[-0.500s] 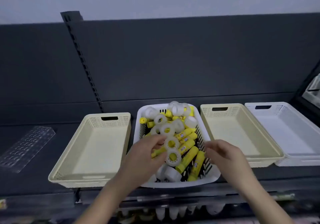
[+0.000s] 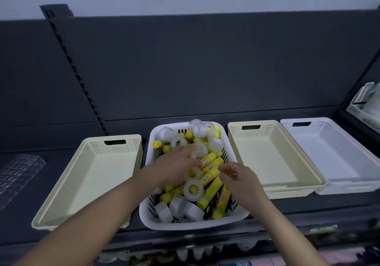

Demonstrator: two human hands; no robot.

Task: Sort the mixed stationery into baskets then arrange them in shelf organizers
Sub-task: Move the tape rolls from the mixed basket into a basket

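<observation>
Meanwhile, in the head view, our left hand [image 2: 174, 164] had pushed deeper into the white slotted basket [image 2: 191, 225], fingers spread over the tape rolls [image 2: 193, 189]. Our right hand [image 2: 238, 178] had closed in beside it, fingers curled at the glue sticks [image 2: 209, 193]; pinching or not, we could not tell. Sorting seemed barely begun: the perforated cream basket [image 2: 115, 148] held none. Sticks were smooth yellow cylinders, rolls frosted translucent rings.

At lower centre a white slotted basket [image 2: 193, 225] holds a heap of yellow glue sticks [image 2: 209, 193] and white tape rolls [image 2: 193, 189]. The left hand [image 2: 174, 165] lies on the heap with fingers stretched, and the right hand [image 2: 238, 177] curls its fingers over the sticks beside it. A left cream basket [image 2: 92, 179] and a right cream basket [image 2: 267, 158] flank the white one.
</observation>
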